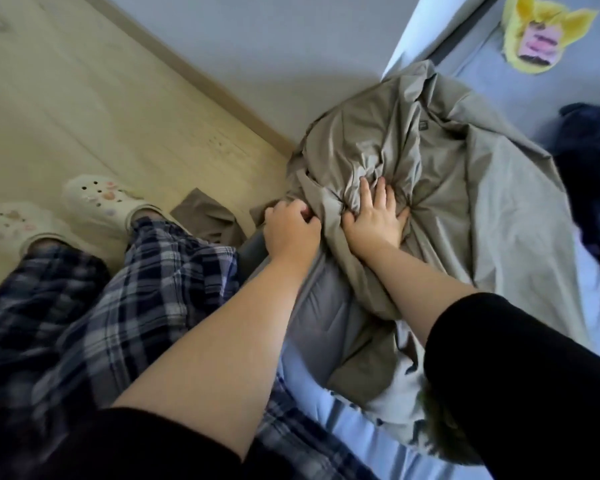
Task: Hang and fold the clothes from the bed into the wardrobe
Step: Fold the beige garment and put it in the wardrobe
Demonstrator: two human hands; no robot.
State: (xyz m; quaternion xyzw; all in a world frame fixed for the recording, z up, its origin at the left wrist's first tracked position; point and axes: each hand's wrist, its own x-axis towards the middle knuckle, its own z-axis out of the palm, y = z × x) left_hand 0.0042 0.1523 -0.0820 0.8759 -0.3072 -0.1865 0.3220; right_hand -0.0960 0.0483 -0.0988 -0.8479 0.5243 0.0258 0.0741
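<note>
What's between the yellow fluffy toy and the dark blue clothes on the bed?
In the head view, only bare grey-blue bed sheet lies between the yellow plush toy and the dark blue clothes.

Just 1 view here, a wide-angle head cam looking steeply down and forward, tilted so the room sits at a slant. It's close in: both forearms run up from the bottom edge, and the left hand (290, 230) and right hand (374, 221) land near the middle of the frame. Beyond the right hand you get the khaki garment (465, 188) on the bed (548, 95); out to the left of the left hand, the wooden floor (84, 109). The edges bend from the lens. No 2nd view shares any of it.
</note>
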